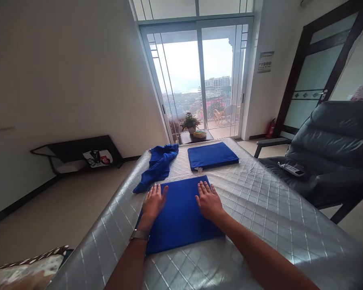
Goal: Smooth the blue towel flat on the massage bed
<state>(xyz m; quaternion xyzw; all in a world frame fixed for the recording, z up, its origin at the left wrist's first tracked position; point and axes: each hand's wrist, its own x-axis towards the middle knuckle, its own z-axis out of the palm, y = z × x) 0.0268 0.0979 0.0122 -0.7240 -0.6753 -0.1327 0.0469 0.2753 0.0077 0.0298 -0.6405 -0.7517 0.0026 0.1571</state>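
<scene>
Blue cloth point(181, 217): left hand point(153, 201), right hand point(208, 200) pressed flat, palms down.

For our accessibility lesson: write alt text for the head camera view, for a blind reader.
The person's left hand and right hand lie flat on a folded blue cloth on a silver quilted bed. Beyond lie a second folded cloth and a crumpled blue cloth, then a glass balcony door; a black recliner stands at right.
</scene>
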